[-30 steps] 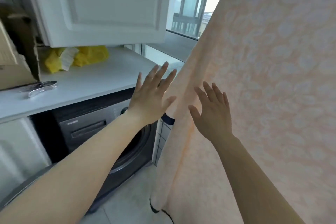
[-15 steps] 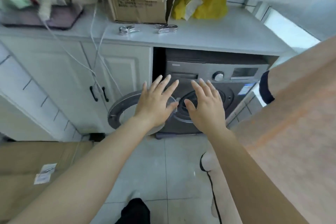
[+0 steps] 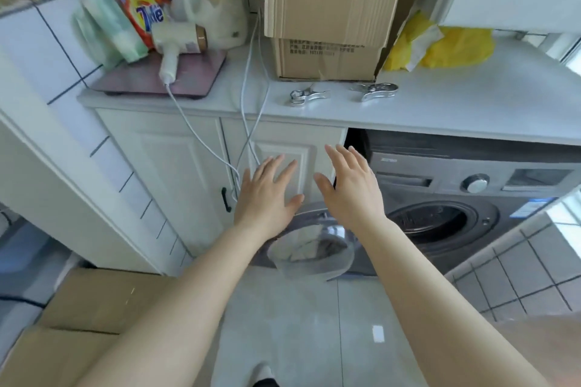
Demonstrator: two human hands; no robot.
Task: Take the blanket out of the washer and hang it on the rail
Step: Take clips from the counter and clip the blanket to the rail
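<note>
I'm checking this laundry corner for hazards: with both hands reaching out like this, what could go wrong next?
1. The washer door hangs open, low, just beneath the left hand and right hand; a forward step might bump it.
2. White cables dangle down the cabinet front behind the left hand; spread fingers could snag them and perhaps pull the hair dryer off the counter.
</note>
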